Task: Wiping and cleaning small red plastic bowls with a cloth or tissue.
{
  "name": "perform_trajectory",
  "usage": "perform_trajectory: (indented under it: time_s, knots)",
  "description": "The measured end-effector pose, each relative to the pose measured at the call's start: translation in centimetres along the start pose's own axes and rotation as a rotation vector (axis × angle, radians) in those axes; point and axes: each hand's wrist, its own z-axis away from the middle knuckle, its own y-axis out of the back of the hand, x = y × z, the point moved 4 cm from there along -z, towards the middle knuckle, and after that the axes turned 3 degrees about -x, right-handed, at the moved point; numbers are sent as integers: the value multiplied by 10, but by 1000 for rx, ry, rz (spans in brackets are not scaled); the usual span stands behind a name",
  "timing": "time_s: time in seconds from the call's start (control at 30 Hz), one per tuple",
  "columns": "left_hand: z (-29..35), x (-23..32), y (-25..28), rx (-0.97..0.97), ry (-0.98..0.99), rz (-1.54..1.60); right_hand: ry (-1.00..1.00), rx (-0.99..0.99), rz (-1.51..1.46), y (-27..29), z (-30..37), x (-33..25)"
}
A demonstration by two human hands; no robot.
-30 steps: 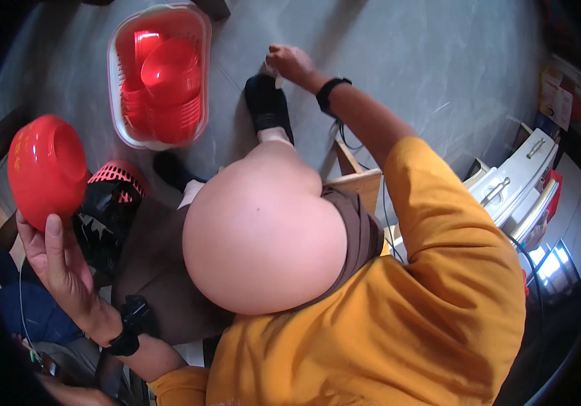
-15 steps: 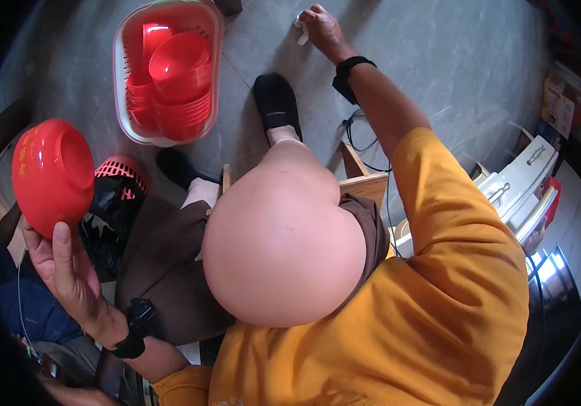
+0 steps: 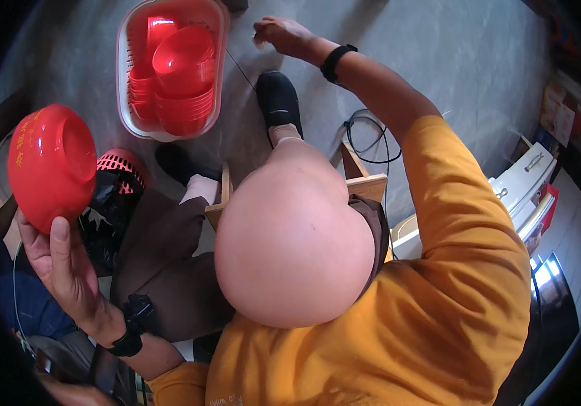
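At the far left I hold a glossy red bowl [image 3: 43,159] on its side, its foot ring turned to the right. My left hand [image 3: 63,271] is closed on its lower edge, the thumb in front. My right hand [image 3: 283,37] reaches out over the floor, to the right of a white plastic basket [image 3: 122,88]. Its fingers are bent and a little blurred, and I cannot make out anything in them. Several red bowls [image 3: 183,57] stand stacked and tilted inside the basket.
A pink slotted basket [image 3: 122,166] with a black bag [image 3: 104,216] stands beside my left leg. On the right are a black cable [image 3: 371,161], a wooden stool or frame [image 3: 368,186] and a white cabinet [image 3: 527,176]. My black shoe [image 3: 278,101] rests near the basket.
My right hand has moved left and slightly down, toward the basket. The white strip it held no longer shows. My left hand still holds the bowl, which has tilted slightly.
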Motion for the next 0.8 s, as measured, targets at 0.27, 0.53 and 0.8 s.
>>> perform_trajectory:
  time_s: [0.27,0.53,0.8]
  knots:
    - [-8,2,-4,12,-7,27,109,-198,-4,-17,64,14]
    - [5,-1,4,12,2,5,-199,-158,66,-12,45,54]
    - [-11,-11,1,11,7,26,-398,358,57,-32,35,169]
